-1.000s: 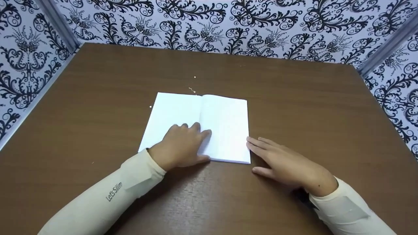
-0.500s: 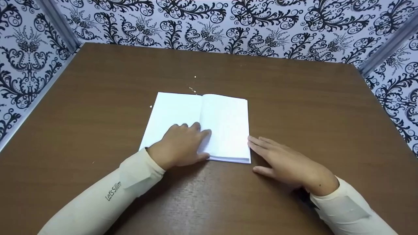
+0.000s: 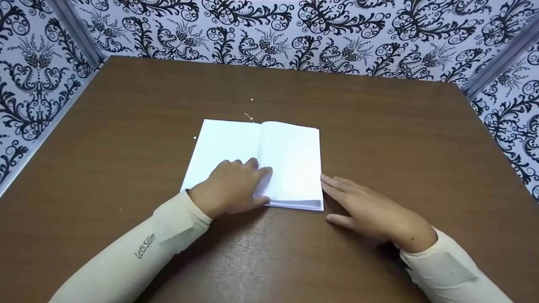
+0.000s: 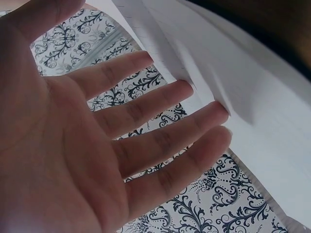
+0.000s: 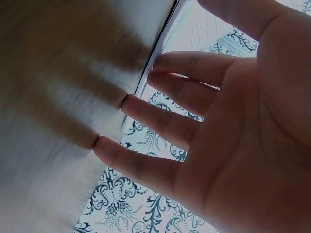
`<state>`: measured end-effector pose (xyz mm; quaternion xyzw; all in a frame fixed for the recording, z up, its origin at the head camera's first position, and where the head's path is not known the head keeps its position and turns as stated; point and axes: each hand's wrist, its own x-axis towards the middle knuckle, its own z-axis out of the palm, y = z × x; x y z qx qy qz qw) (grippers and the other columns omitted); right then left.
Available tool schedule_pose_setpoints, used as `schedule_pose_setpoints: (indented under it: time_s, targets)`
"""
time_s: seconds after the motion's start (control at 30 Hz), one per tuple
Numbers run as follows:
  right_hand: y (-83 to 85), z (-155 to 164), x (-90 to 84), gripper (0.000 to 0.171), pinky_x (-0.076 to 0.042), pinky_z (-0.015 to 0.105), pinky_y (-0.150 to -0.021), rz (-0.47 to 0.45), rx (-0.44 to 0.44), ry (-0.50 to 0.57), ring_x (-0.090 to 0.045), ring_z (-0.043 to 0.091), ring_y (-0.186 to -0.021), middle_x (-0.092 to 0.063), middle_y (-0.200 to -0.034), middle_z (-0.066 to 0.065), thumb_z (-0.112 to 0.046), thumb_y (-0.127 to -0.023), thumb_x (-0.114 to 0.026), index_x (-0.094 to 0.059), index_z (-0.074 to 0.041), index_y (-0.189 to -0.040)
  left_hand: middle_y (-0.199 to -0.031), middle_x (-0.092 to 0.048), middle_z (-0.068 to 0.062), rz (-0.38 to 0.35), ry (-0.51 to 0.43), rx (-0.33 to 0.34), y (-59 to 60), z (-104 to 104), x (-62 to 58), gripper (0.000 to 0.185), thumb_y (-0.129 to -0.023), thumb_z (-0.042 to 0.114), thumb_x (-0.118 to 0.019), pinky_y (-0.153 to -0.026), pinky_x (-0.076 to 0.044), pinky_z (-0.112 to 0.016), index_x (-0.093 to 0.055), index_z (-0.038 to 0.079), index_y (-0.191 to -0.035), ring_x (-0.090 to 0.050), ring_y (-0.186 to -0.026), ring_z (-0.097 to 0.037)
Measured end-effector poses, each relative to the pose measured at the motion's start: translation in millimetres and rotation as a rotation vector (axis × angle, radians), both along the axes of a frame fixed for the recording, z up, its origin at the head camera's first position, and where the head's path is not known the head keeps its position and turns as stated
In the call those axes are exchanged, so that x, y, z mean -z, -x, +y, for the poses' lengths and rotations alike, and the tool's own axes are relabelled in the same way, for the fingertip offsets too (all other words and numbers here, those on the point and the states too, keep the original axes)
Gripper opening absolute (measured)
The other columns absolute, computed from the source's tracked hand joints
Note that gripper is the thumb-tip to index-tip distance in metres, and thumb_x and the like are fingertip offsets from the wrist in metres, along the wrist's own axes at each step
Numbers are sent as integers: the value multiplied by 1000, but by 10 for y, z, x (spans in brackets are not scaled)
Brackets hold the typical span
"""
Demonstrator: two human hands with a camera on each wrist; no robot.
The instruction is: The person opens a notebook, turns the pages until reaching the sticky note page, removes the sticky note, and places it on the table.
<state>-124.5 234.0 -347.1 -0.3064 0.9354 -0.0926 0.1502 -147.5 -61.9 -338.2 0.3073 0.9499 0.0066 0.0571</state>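
A notebook with white pages lies spread open in the middle of the table. My left hand rests across its lower half near the centre fold, thumb at the bottom edge. In the left wrist view, the left hand's fingers are extended, their tips pressing on the faintly lined paper. At the notebook's right edge is my right hand, its fingertips right at the page edges. The right wrist view shows its fingers straight, with two tips touching the tabletop.
The brown wooden table carries a few tiny white scraps behind the notebook. Walls with black floral patterns border it at the back and both sides.
The band of page edges along the notebook's lower right side looks thicker, the top pages there standing slightly raised. The right fingertips have shifted a trace to the right; the left hand stays almost still.
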Motion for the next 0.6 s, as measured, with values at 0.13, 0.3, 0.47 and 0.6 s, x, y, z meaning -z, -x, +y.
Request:
schedule_pose_setpoints:
  time_s: [0.13,0.3,0.47,0.6]
  targets:
    - [-8,-10,2,70,-32,62,-113,18,-6,4,-31,41,-148,-31,-163,12,-34,-97,-64,-35,-7,-154,-111,-64,-18,7,-21,10,-3,-6,2,60,-90,50,-66,-71,-55,-52,-59,9,-133,-67,-87,-36]
    - [-32,-26,5,62,-35,64,-110,39,-21,-4,-33,43,-146,-38,-159,16,-34,-96,-65,-46,-6,-149,-99,-65,-17,22,-82,19,-3,-3,7,49,-90,44,-68,-64,-55,-50,-65,5,-119,-66,-74,-33]
    - [-41,-31,0,61,-35,63,-110,49,-37,-14,-35,46,-144,-41,-157,18,-33,-97,-64,-47,-7,-148,-93,-66,-16,52,-117,29,-4,1,16,41,-89,39,-68,-61,-55,-49,-67,4,-110,-65,-69,-30]
    - [-38,-30,-1,62,-35,63,-110,48,-43,-2,-35,48,-144,-39,-158,17,-34,-98,-63,-43,-8,-151,-89,-66,-14,86,-133,43,-3,5,36,35,-88,35,-68,-58,-55,-47,-68,4,-104,-65,-69,-29]
